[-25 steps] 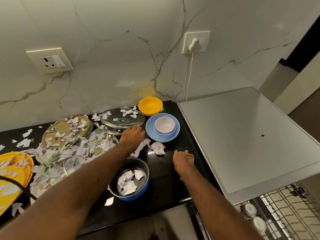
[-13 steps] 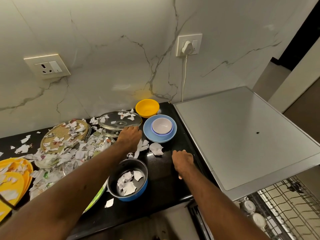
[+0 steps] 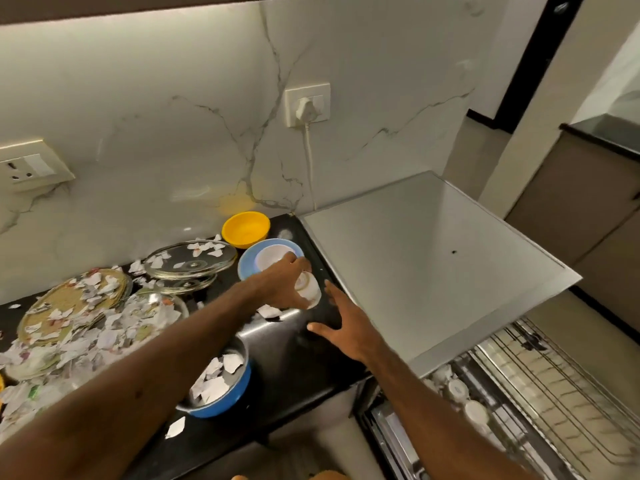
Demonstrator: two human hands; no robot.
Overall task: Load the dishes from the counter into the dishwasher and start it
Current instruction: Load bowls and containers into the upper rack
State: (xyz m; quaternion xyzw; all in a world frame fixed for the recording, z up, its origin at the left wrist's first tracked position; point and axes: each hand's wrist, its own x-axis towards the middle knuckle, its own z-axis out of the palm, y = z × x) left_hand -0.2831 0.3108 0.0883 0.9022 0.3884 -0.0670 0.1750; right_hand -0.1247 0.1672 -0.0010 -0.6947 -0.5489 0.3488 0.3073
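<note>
Kitchen, mid-load: a person's left grip (image 3: pixel 284 285) curls round a small white cup (image 3: pixel 307 289) over the black worktop (image 3: pixel 294 358), just beside the blue plate (image 3: pixel 246 268). The right grip (image 3: pixel 343 327) is spread, fingers straight, holding nothing. The job looks early. A few cups (image 3: pixel 457 389) sit in the pulled-out dishwasher rack (image 3: pixel 561 386), lower right, w/ most dishes not yet loaded — yellow bowl (image 3: pixel 246 228), glass lid (image 3: pixel 190 259), blue-sided bowl (image 3: pixel 228 400), plates at left. Torn paper scraps (image 3: pixel 114 327) litter nearly everything — prob. need tipping off first. Rack out, so machine likely not started.
</note>
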